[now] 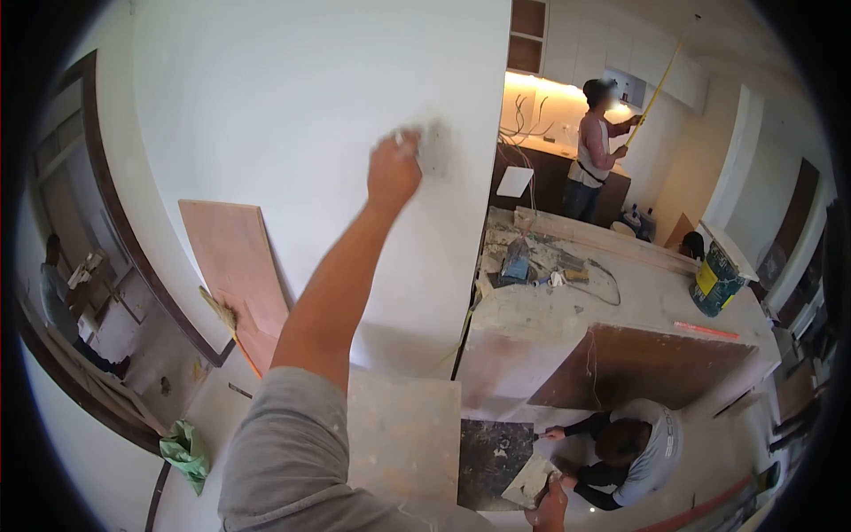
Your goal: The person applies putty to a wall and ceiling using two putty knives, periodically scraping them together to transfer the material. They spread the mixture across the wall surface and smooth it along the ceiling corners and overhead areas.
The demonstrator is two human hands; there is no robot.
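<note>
The fingers (406,144) of the left hand (394,168) are curled close to a grey patch (436,149) on the white wall (310,115); they are blurred, and I cannot tell what, if anything, they grip. The right hand (550,508), low at the bottom edge, grasps a pale flat board (523,481) smeared with grey material. A grey sleeve (297,426) covers the upper part of the left arm.

Just beyond the right hand, a co-worker (651,452) in a grey shirt with dark sleeves crouches over a dark, spattered panel (496,448) on the floor. Left of that panel lies a beige sheet (403,434). A plywood panel (232,266) leans against the wall, with a broom (219,309) in front of it, and a green sack (185,454) sits near the door frame (111,168).

To the right stands a dusty desk (550,310), carrying a paint bucket (718,279), a red bar (706,330), a blue object (516,259) and a thin cable (612,279). Farther back, a person (592,146) holds a yellow pole (656,90) slanting up toward the ceiling, beside lit kitchen cabinets (581,44). Another person (55,288) shows through the doorway at left.
</note>
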